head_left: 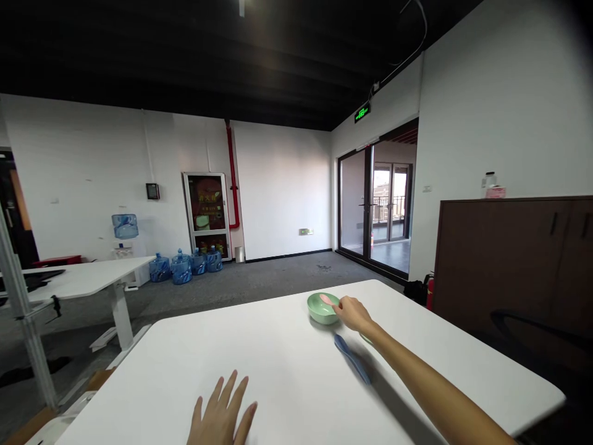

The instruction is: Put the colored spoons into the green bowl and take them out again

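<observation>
A light green bowl (319, 313) stands near the far edge of the white table (269, 352). My right hand (353, 312) reaches to the bowl's right side, its fingers closed on a pink spoon (326, 300). The spoon's head lies over the inside of the bowl; I cannot tell whether it touches it. Nearer to me a blue spoon (352, 358) rests on the tabletop, left of my right forearm. Beneath my right wrist a bit of something green (365, 338) shows, mostly hidden. My left hand (220, 414) is at the near edge of view, fingers spread, holding nothing.
Another white table (102, 275) stands to the left, with several blue water bottles (181, 269) on the floor behind it. A brown cabinet (500, 259) is at the right, and a glass door (370, 204) stands at the back right.
</observation>
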Action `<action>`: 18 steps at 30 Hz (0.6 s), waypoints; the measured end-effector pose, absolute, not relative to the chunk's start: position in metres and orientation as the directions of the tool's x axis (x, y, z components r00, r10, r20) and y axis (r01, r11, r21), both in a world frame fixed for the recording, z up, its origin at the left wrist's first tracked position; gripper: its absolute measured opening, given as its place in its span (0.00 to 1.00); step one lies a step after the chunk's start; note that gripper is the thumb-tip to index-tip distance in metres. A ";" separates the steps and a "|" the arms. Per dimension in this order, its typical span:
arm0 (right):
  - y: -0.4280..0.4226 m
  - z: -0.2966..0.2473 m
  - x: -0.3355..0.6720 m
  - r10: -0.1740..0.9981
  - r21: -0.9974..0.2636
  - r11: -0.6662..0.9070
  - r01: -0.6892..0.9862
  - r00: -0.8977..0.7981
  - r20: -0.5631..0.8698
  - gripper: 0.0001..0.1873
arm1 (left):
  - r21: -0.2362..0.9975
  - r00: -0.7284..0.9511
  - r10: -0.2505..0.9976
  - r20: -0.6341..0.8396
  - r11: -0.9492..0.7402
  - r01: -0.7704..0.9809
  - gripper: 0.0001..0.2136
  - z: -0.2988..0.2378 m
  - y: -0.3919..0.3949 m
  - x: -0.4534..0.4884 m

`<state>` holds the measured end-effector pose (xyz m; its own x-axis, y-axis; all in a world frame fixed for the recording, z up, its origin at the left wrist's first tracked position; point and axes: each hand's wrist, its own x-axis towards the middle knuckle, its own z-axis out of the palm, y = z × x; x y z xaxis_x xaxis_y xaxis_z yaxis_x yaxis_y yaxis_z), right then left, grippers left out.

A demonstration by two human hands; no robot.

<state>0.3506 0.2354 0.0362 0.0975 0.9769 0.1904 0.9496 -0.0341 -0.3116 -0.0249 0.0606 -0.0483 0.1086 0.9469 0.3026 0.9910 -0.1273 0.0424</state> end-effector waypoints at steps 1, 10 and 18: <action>0.225 0.036 0.356 0.975 -0.313 -0.023 0.949 0.091 0.204 0.24 | 0.042 0.109 0.946 0.304 -0.128 0.991 0.25 -0.046 0.059 -0.023; 0.154 -0.006 0.390 0.972 -0.344 0.006 0.939 0.076 0.224 0.23 | 0.052 0.071 0.960 0.272 -0.088 0.995 0.25 -0.023 0.047 -0.005; 0.147 -0.031 0.391 0.980 -0.281 -0.072 0.957 0.120 0.157 0.20 | 0.045 0.074 0.955 0.288 -0.091 0.995 0.25 -0.026 0.047 -0.005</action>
<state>0.3909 0.1473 -0.0308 0.1204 0.9802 0.1573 0.9570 -0.0725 -0.2810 -0.0045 0.0470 -0.0261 0.0742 0.9547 0.2883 0.9948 -0.0910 0.0453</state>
